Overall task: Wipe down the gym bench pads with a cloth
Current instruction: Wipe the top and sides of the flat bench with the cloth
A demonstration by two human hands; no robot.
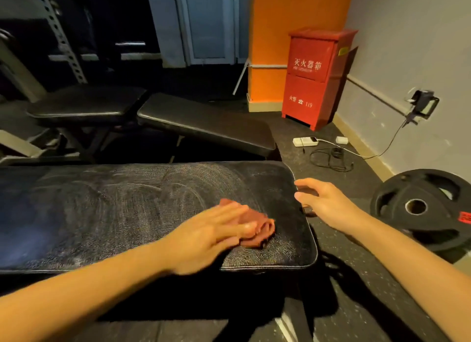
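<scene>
One bench pad [114, 214], one cloth [260, 230].
Nearer: left hand [211, 236], fingers [229, 214] flat on cloth at pad's right end; right hand [323, 201] loosely spread beside the edge; pad's length runs leftward.

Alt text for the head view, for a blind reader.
A left hand presses a reddish cloth onto the near black bench pad, streaked with wipe marks; the right hand is open at the pad's right end. A red cabinet stands beyond.

Single head cam, wide-angle, looks fwd and down, close over bench pad [127, 214], floor beyond.
</scene>
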